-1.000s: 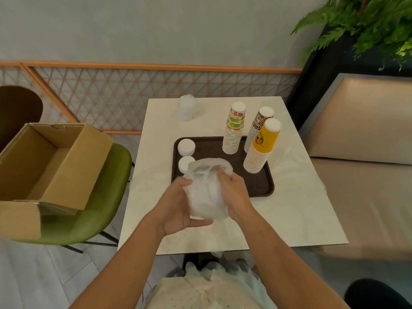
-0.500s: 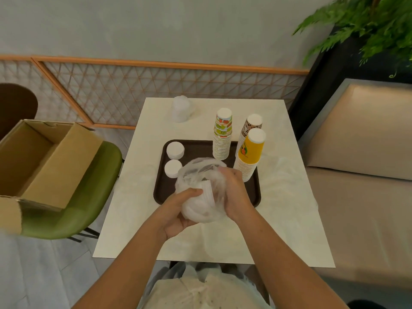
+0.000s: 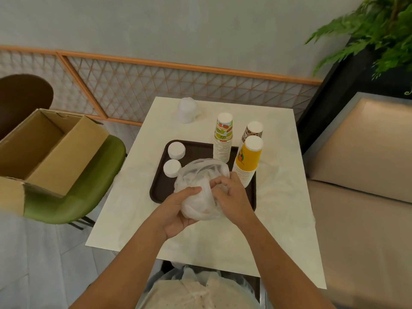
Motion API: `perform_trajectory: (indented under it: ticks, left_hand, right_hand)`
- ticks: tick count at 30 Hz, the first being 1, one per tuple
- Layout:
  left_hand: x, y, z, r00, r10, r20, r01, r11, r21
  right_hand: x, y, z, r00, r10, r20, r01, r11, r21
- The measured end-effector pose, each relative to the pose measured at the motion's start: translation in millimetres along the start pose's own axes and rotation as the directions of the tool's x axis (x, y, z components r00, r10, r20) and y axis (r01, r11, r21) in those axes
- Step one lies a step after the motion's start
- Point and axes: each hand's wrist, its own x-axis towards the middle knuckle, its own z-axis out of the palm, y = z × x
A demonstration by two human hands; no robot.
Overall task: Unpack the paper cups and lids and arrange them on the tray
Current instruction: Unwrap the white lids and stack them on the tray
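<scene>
Far left of my fingers, an open cardboard box (image 3: 44, 150) sits on a green chair (image 3: 89, 186); the box's near corner is blurred at the frame edge. My left hand (image 3: 178, 210) comes in from below with the forearm angled up and to the right. Its palm is cupped against the left and underside of a plastic bag (image 3: 200, 197). The thumb curls across the bag's front, gripping it, and the other fingers are hidden behind the bag. I hold the bag over the near rim of the tray (image 3: 160, 188) on the tabletop (image 3: 133, 208). Its white contents are blurred by the plastic and I cannot count them. Just beyond my left fingers, two short lid stacks (image 3: 176, 150) stand on the tray's left end. My right hand (image 3: 231, 197) holds the bag's right side, fingers curled and pinching plastic near the bag's top. Beyond those fingers stand three upturned stacks of cups: a green-patterned stack (image 3: 223, 139), a yellow stack (image 3: 247, 161) and a brown stack (image 3: 253, 132) whose base is hidden behind the yellow one.
</scene>
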Motion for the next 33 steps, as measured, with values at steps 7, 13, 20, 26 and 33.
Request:
perform_trajectory:
  ticks: [7, 13, 20, 26, 33]
  left_hand:
    - [-8.3, -2.3, 10.3, 0.998, 0.033, 0.056, -0.035, 0.999, 0.035]
    - [-9.8, -5.7, 19.6, 0.993, 0.105, 0.045, -0.11, 0.989, 0.103]
    - [-7.2, -9.4, 22.9, 0.992, 0.123, 0.02, -0.124, 0.983, 0.138]
    - [-1.6, -16.6, 23.7, 0.993, 0.12, -0.007, -0.118, 0.982, 0.146]
    - [0.6, -17.1, 25.2, 0.991, 0.134, -0.003, -0.132, 0.979, 0.155]
  right_hand:
    - [1.5, 15.5, -15.2, 0.978, 0.034, 0.206, -0.014, 0.995, -0.094]
    - [-3.2, 14.0, -17.4, 0.982, 0.024, 0.188, -0.013, 0.998, -0.061]
    - [-7.4, 13.2, -24.2, 0.99, 0.003, 0.143, 0.002, 1.0, -0.031]
    - [-11.1, 19.8, -23.1, 0.996, -0.041, 0.075, 0.047, 0.996, -0.077]
    - [-13.3, 26.4, -23.1, 0.991, -0.132, -0.006, 0.13, 0.983, -0.131]
